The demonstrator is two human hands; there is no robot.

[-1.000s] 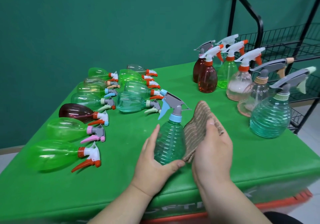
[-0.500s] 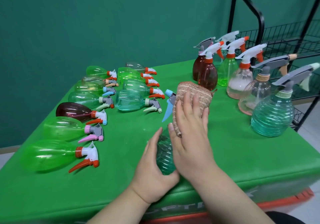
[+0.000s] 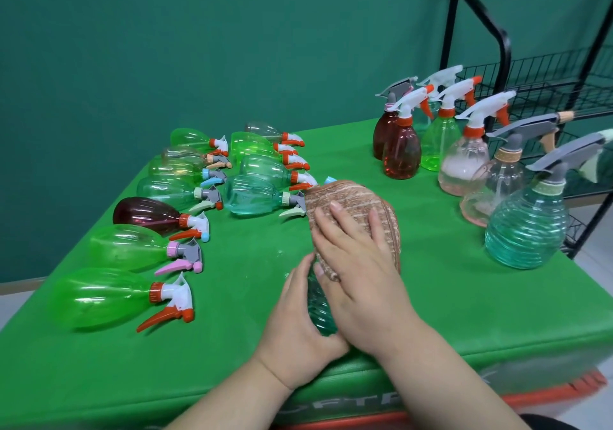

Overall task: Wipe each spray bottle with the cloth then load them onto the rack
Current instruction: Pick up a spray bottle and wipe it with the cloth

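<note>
The teal ribbed spray bottle lies near the middle of the front edge of the green table, its base toward the person and its head pointing to the far edge; only a narrow strip of its ribbed body shows, in the gap between the two hands. The left hand cups the bottle's lower body from the left, fingers curled up along its side and thumb tucked round the base. The right hand rests on top, fingers spread and nearly straight, pressing the striped brown cloth down over the bottle's upper half; the cloth covers the sprayer head, and a small light-blue tip pokes out at its far edge. Two rows of lying spray bottles, green, clear and dark red, fill the left half of the table, nozzles pointing right; the nearest just touches the cloth's far left side. The upright spray bottles stand grouped along the right edge toward the far right corner; the black wire rack stands just beyond that corner.
</note>
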